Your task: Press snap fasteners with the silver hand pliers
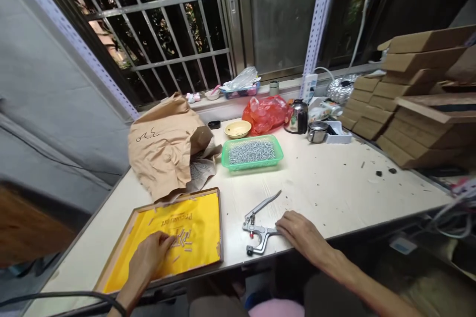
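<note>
Over a shallow tray lined with yellow (203, 213), my left hand (150, 252) has its thumb and fingertips pinched together beside a small pile of short metal pins (182, 237). Whether a pin is between those fingertips is too small to tell. My right hand (297, 228) is curled round the end of the lower handle of silver snap pliers (263, 238), which lie on the table. The pliers' upper handle points up and away, and their jaws face the table's front edge. Beyond them, a green plastic basket (225, 161) holds many similar metal pins (253, 151).
A crumpled brown paper bag (163, 148) with pins at its mouth stands behind the tray. Along the back are a yellow bowl (238, 129), a red plastic bag (266, 114), a kettle (297, 118) and a metal pot (317, 132). Cardboard boxes (420, 129) are stacked at right.
</note>
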The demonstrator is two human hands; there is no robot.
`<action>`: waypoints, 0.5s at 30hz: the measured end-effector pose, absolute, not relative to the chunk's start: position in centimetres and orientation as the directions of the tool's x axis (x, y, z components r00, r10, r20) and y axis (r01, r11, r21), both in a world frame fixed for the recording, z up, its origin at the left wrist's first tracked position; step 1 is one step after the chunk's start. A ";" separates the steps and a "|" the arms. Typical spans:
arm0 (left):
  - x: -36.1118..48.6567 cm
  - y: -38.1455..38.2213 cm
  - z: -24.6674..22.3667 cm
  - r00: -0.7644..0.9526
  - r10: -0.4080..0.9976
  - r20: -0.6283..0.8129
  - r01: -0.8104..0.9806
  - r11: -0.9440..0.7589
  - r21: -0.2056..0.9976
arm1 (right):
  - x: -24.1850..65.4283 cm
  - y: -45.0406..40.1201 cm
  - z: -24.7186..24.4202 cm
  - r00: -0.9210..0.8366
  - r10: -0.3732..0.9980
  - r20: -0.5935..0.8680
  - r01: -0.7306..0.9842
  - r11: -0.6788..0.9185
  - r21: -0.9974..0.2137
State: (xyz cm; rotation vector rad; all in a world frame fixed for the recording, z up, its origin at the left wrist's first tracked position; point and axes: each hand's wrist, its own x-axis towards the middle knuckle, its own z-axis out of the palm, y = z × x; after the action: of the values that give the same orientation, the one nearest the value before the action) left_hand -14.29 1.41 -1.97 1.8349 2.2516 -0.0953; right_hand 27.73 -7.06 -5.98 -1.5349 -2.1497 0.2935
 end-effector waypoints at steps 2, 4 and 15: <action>-13.6 1.2 -1.7 -0.183 0.959 -0.214 0.977 0.201 0.065 | 27.7 -7.6 -6.7 -0.222 0.936 0.272 0.843 0.324 -0.428; -12.6 1.1 -1.3 -0.191 0.956 -0.221 0.980 0.197 0.004 | 27.7 -7.9 -7.1 -0.209 0.936 0.284 0.851 0.317 -0.419; -9.6 -0.1 -0.5 -0.178 0.977 -0.115 0.982 0.184 0.040 | 28.6 -8.0 -6.1 -0.327 0.928 0.181 0.889 0.367 -0.274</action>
State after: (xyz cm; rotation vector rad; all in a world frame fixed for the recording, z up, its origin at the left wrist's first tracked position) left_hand -9.60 -0.13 -0.55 1.9359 2.3269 -0.0654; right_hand 28.57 -8.03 -6.13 -1.6025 -2.3271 0.1789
